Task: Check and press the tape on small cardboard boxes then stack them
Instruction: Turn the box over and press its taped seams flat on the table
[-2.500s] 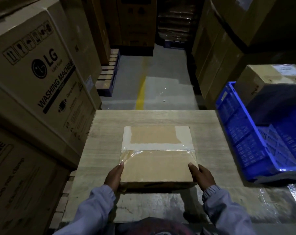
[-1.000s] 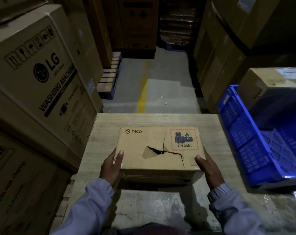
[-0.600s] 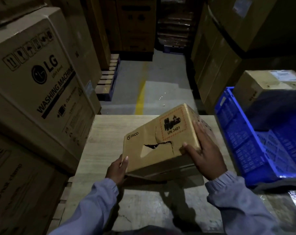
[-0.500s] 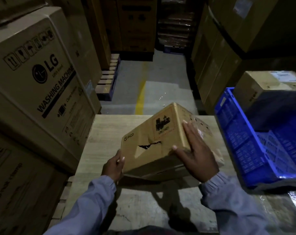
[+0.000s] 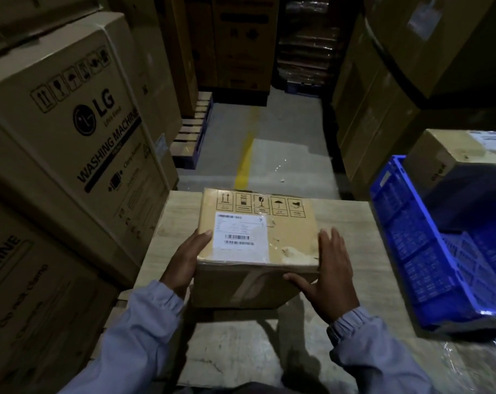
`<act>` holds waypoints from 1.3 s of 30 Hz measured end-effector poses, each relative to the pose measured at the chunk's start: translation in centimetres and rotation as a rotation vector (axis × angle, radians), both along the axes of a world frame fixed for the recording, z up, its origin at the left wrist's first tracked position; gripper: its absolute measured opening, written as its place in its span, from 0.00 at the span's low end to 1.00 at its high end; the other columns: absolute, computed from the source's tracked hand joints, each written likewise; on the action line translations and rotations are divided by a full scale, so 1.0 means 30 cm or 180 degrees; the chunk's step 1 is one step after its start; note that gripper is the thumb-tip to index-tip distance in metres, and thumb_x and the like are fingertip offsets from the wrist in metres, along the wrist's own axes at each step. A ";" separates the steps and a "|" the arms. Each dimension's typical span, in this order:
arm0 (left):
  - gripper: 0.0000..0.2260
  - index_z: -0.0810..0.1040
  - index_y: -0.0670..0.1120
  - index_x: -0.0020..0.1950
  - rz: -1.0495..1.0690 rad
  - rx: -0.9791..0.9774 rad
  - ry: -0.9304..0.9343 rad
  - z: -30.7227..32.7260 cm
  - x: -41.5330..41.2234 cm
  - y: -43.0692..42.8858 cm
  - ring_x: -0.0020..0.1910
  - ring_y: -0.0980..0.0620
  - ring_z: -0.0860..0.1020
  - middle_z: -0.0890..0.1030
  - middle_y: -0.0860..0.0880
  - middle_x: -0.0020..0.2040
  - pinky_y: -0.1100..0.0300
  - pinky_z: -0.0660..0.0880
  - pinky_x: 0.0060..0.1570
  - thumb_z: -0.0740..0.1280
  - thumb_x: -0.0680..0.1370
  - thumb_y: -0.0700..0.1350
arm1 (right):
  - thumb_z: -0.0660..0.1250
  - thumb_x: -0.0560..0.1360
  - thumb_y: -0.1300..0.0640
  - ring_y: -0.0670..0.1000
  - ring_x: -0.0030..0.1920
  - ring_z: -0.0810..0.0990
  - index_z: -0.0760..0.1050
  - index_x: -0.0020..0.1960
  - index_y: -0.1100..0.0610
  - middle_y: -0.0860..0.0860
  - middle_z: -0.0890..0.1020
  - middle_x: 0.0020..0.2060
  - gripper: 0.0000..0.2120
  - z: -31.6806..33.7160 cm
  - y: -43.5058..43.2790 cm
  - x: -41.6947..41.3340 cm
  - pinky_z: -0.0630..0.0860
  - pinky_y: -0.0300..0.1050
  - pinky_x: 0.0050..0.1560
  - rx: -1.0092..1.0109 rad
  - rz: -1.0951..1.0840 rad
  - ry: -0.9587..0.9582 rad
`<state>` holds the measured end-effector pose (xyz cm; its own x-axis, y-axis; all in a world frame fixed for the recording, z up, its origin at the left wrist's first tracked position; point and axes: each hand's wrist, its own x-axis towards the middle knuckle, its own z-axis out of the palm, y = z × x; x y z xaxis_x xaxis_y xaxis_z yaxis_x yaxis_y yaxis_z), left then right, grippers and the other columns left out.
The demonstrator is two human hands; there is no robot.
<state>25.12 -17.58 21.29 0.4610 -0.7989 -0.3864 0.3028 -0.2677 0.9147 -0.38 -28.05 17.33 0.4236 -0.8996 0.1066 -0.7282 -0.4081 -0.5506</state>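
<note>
At the left of the frame, stacked washing-machine cartons [image 5: 70, 137] wall in the work area; do not use them as a stacking place unless so instructed.

Your left grip [image 5: 184, 260] holds the small cardboard box [image 5: 283, 231] by its left side, thumb over the top edge just beside the white label [image 5: 241, 237]. The box sits at centre frame on the wooden surface [image 5: 354, 223], label face up. Whether its near edge is lifted cannot be told.

A tape strip [image 5: 249, 282] runs slantwise down the near face. It looks creased, and the clear film around the label's right edge looks wrinkled and torn.

Your right grip [image 5: 326, 277] is not closed. The fingers lie straight against the right side of the box and the thumb rests across the near face.

Step in hand, as judged: inspection of the tape, with pressing not yet done.

Next move: steady the box with the left grip and run flat fingers of the right grip along the creased strip. Press firmly but evenly, as the cardboard looks scuffed.

At the right of the frame stands a blue crate [image 5: 411, 237], with a second box [image 5: 445, 155] at its far end. This is probably the stacking area.
</note>
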 end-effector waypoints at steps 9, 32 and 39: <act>0.15 0.79 0.46 0.56 0.0365 0.0146 0.0529 -0.097 -0.026 0.053 0.39 0.52 0.84 0.86 0.48 0.44 0.61 0.77 0.36 0.58 0.81 0.53 | 0.73 0.63 0.41 0.42 0.55 0.80 0.65 0.71 0.45 0.38 0.79 0.54 0.39 -0.062 0.032 0.016 0.79 0.46 0.56 0.1271 -0.0186 -0.1525; 0.40 0.51 0.52 0.80 -0.1008 0.0290 -0.2082 0.029 -0.084 -0.030 0.77 0.52 0.55 0.56 0.53 0.79 0.50 0.54 0.76 0.52 0.74 0.72 | 0.60 0.76 0.40 0.49 0.76 0.58 0.59 0.75 0.42 0.46 0.60 0.76 0.29 -0.002 0.069 0.079 0.58 0.57 0.75 -0.0051 0.0740 -0.0790; 0.30 0.63 0.52 0.75 -0.0267 -0.0053 -0.2091 -0.028 0.013 -0.008 0.66 0.51 0.73 0.75 0.51 0.67 0.49 0.69 0.67 0.57 0.75 0.63 | 0.59 0.67 0.24 0.59 0.76 0.55 0.59 0.76 0.55 0.60 0.59 0.76 0.48 -0.141 0.016 -0.004 0.57 0.58 0.75 0.0520 -0.0208 -0.0266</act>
